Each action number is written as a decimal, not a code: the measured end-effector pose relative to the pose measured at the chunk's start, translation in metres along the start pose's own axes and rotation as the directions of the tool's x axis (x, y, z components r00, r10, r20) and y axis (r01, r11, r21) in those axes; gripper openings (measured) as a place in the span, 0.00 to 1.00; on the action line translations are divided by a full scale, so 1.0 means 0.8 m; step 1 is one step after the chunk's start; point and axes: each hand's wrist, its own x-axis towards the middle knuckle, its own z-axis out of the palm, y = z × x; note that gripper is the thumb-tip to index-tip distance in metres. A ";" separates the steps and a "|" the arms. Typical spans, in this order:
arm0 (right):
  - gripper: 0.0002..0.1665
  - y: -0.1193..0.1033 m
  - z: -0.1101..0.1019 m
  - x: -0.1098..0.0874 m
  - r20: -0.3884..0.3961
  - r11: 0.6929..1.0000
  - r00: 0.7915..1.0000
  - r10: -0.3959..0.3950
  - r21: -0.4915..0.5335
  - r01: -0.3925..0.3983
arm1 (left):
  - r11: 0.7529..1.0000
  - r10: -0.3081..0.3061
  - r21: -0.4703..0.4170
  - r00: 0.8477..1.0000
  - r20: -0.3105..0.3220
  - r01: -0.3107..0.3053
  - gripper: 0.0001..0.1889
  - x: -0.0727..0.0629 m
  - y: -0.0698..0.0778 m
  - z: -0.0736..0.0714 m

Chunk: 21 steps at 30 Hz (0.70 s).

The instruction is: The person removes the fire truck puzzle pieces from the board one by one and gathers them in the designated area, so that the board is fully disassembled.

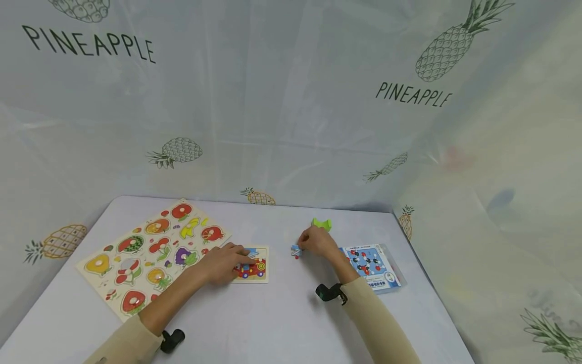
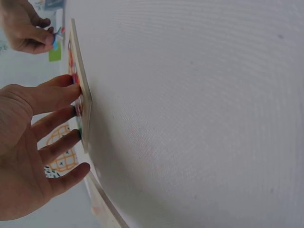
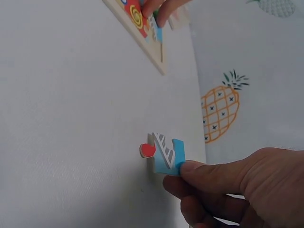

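So the thing I keep looking at from here is the gap. The right hand (image 1: 320, 241) has a little blue puzzle piece (image 3: 164, 167), thumb and fingers pinching one edge, so that grip is narrow and full. The piece pokes out the left side of the fingertips, toward the small truck board (image 1: 267, 265), with bare desk (image 1: 279, 313) in between. Its red bit points back at the person. Long axis? Looks close to square to me, so I can't call it. Can't tell if it's touching the desk either.

Left hand (image 1: 225, 265) is the near one to that board: fingers spread loosely, tips on top of it, not wrapped round anything. The big fruit board (image 1: 145, 237) sits right behind that hand.

Writing-wise, the wall sheet (image 1: 291, 101) says PINEAPPLE twice, plain as day. The molecule box (image 1: 370, 268) by the right forearm has print too, but it's too tiny to read. Green piece (image 1: 322, 224) just past the right hand, no lettering I can see.
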 end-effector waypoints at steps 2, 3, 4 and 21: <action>0.03 0.003 0.002 0.002 -0.004 1.000 1.000 0.003 -0.019 -0.003 | 1.000 -0.003 -0.005 1.000 0.004 0.003 0.24 0.000 0.000 0.000; 0.02 0.004 0.003 0.003 -0.006 1.000 1.000 0.005 -0.024 -0.005 | 1.000 -0.004 -0.006 1.000 0.005 0.005 0.24 0.000 0.001 0.000; 0.02 0.005 0.003 0.004 -0.006 1.000 1.000 0.004 -0.027 -0.004 | 1.000 -0.005 -0.008 1.000 0.006 0.005 0.24 -0.001 0.001 0.000; 0.03 0.007 0.004 0.008 -0.010 0.998 0.999 0.039 -0.053 -0.039 | 1.000 -0.007 0.004 1.000 -0.007 0.007 0.23 -0.001 0.000 0.001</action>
